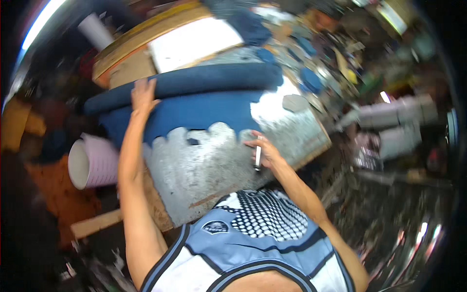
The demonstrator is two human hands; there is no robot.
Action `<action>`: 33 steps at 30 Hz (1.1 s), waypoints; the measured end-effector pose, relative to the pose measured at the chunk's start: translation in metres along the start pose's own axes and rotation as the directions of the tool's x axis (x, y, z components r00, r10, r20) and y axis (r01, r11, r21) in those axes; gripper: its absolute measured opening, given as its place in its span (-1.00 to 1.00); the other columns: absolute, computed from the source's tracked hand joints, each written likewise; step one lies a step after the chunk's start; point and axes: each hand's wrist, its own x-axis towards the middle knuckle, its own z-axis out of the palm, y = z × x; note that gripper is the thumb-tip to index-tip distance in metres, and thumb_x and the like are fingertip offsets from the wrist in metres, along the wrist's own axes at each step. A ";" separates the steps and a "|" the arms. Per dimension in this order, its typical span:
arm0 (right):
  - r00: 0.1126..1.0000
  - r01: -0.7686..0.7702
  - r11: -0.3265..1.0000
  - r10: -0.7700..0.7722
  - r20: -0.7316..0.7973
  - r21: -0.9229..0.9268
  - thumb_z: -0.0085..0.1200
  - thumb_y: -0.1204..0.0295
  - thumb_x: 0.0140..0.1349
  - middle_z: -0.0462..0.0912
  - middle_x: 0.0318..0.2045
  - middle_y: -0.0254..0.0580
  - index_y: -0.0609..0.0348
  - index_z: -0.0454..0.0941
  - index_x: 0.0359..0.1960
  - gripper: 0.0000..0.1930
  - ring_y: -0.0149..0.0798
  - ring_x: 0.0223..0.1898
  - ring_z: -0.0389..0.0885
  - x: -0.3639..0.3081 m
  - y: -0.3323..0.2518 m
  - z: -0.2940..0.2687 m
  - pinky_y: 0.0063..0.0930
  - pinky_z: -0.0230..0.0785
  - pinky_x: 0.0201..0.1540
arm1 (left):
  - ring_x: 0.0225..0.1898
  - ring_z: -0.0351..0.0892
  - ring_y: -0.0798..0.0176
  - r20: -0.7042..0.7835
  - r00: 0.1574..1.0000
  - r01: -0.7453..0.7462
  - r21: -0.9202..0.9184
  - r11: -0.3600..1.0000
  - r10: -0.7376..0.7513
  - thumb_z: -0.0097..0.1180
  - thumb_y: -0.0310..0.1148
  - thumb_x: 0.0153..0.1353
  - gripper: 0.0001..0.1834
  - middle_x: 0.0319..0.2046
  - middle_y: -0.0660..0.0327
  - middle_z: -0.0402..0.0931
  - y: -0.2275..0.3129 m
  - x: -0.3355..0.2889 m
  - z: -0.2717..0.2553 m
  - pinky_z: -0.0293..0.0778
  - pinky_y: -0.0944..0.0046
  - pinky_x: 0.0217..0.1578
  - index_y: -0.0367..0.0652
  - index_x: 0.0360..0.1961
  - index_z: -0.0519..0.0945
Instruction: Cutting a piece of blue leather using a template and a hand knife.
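Note:
Across the worktable lies a blue sheet (199, 109) of leather or fabric, its far part wound into a thick dark blue roll (214, 80). The sheet's near edge is cut into scallops. My left hand (143, 97) rests on the left part of the roll, fingers stretched and thumb apart. My right hand (265, 150) is closed around a slim white, pen-like tool with a dark lower end (258, 153). That hand is over the grey metal-like tabletop (204, 170), close to the sheet's scalloped edge. Blur hides what kind of tool it is.
A roundish grey piece (296, 103) lies on the tabletop's right side. Behind the roll is a white board (194, 44). A pinkish-white basket (95, 163) stands left of the table. Scraps and offcuts (311, 80) crowd the far right; wrapped bundles (394, 114) lie beyond.

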 end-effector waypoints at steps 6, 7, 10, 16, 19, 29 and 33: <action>0.996 0.077 0.984 -0.082 0.021 0.162 0.20 0.34 0.21 0.66 -0.09 -0.11 -0.24 0.19 0.36 -0.32 -0.43 -0.63 0.33 0.000 0.003 0.005 -0.41 0.30 -0.54 | 0.41 0.12 -0.19 0.074 0.997 -0.018 0.030 0.999 0.016 0.61 -0.18 -0.29 0.19 0.37 -0.07 0.18 -0.016 0.015 0.016 0.17 -0.20 0.31 0.00 0.42 0.18; 0.993 0.114 0.981 -0.115 -0.002 0.157 0.24 0.29 0.24 0.67 -0.12 -0.11 -0.27 0.24 0.33 -0.37 -0.44 -0.64 0.34 -0.003 0.003 0.008 -0.43 0.31 -0.55 | 0.42 0.08 -0.19 0.128 0.992 0.001 0.000 1.000 -0.001 0.61 -0.19 -0.26 0.21 0.38 -0.06 0.15 -0.012 0.023 0.011 0.14 -0.21 0.33 0.00 0.43 0.14; 0.992 0.129 0.983 -0.130 -0.005 0.127 0.22 0.24 0.28 0.64 -0.19 -0.20 -0.23 0.27 0.30 -0.42 -0.44 -0.69 0.36 0.001 -0.001 0.032 -0.48 0.33 -0.59 | 0.42 0.07 -0.17 0.063 0.996 0.059 0.044 0.997 -0.061 0.58 -0.16 -0.18 0.13 0.35 -0.06 0.18 -0.027 0.015 0.014 0.14 -0.20 0.34 0.01 0.41 0.16; 0.987 0.128 0.971 -0.146 -0.073 -0.203 0.18 0.28 0.28 0.60 -0.23 -0.33 0.06 0.53 0.05 -0.67 -0.47 -0.65 0.36 0.026 -0.011 0.050 -0.51 0.33 -0.59 | 0.11 0.49 -0.05 0.026 1.000 0.007 -0.002 1.000 -0.007 0.50 -0.23 -0.17 -0.12 0.07 0.07 0.50 -0.039 0.023 0.007 0.38 -0.09 0.06 0.01 0.26 0.39; 0.966 0.207 0.913 -0.247 -0.074 -0.350 0.15 0.40 0.26 0.60 -0.33 -0.41 0.14 0.64 -0.14 -0.82 -0.51 -0.65 0.37 0.025 -0.008 0.055 -0.59 0.30 -0.61 | 0.09 0.55 -0.03 0.043 0.999 0.003 0.108 0.994 -0.008 0.48 -0.23 -0.09 -0.30 0.03 0.12 0.57 -0.053 0.011 -0.006 0.46 -0.10 0.03 0.00 0.11 0.44; 0.765 0.555 0.597 -0.640 0.074 -0.579 0.12 0.52 0.27 0.55 -0.54 -0.52 0.18 0.70 -0.24 -0.88 -0.64 -0.51 0.35 -0.021 -0.059 0.016 -0.67 0.17 -0.48 | 0.00 0.62 -0.18 0.308 0.951 0.073 -0.101 0.992 -0.039 0.49 -0.11 -0.08 -0.27 -0.06 -0.17 0.62 -0.067 0.012 -0.126 0.51 -0.01 0.01 -0.12 0.14 0.53; 0.668 0.627 0.439 -0.728 0.154 -0.643 0.11 0.46 0.30 0.57 -0.55 -0.42 0.13 0.69 -0.21 -0.87 -0.59 -0.57 0.42 -0.024 -0.137 0.064 -0.61 0.27 -0.51 | 0.04 0.63 -0.06 0.261 0.957 0.214 -0.345 0.914 -0.126 0.49 -0.07 -0.09 -0.21 -0.04 -0.08 0.65 -0.115 0.009 -0.162 0.49 0.06 0.07 -0.15 0.18 0.54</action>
